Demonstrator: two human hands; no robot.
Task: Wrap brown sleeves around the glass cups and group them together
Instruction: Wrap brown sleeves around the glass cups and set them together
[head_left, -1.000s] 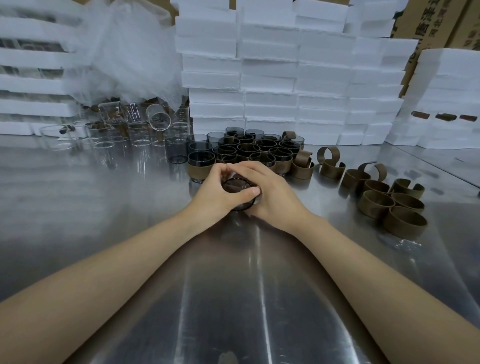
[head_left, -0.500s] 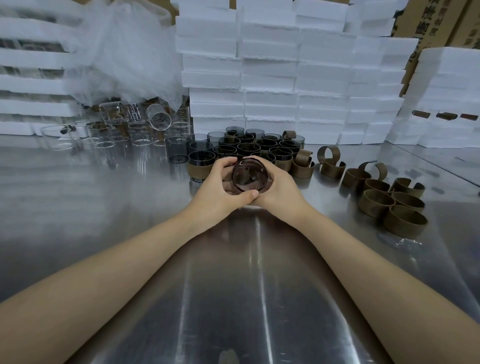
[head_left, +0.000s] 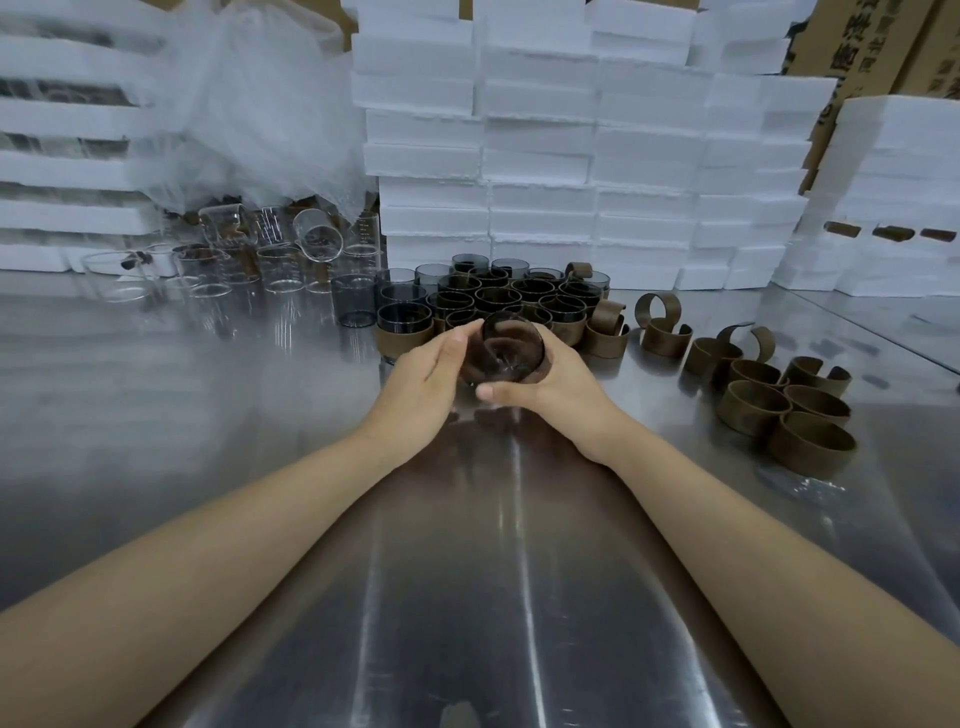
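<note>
Fingers (head_left: 551, 347) of the right hand (head_left: 563, 389) curl round the right side of a smoked glass cup (head_left: 511, 349), with the thumb hooked under its near edge: a firm hold. Left hand (head_left: 426, 376) lies against the cup's left side, thumb up at the rim. Its other fingers pass beneath the glass, hidden, so I cannot tell whether they clasp or only steady it.

Cup is held just above the worktop (head_left: 467, 571), tipped with its mouth towards the wearer, directly in front of the sleeved cup group (head_left: 519, 301).

Step, by my reading: brown shows through the glass wall, so the sleeve seems to be on and is being seated or checked. Next move calls for righting the cup and setting it at the group's near edge, snug against its neighbours, without knocking glass on glass.

Materials:
- Cup: short cylinder, thin grey-tinted glass, slick and breakable.
- Loose brown sleeves (head_left: 779, 400), right of the hands: matte, stiff open bands, some curled shut, some sprung wide.
- Bare smoked cups (head_left: 358, 304), left of the group.
- Clear glass beakers (head_left: 249, 270), far left.
- Worktop: brushed steel, streaked with reflections.
- White foam blocks (head_left: 545, 156) stacked at the far edge, with crumpled plastic film (head_left: 249, 104) to their left.
</note>
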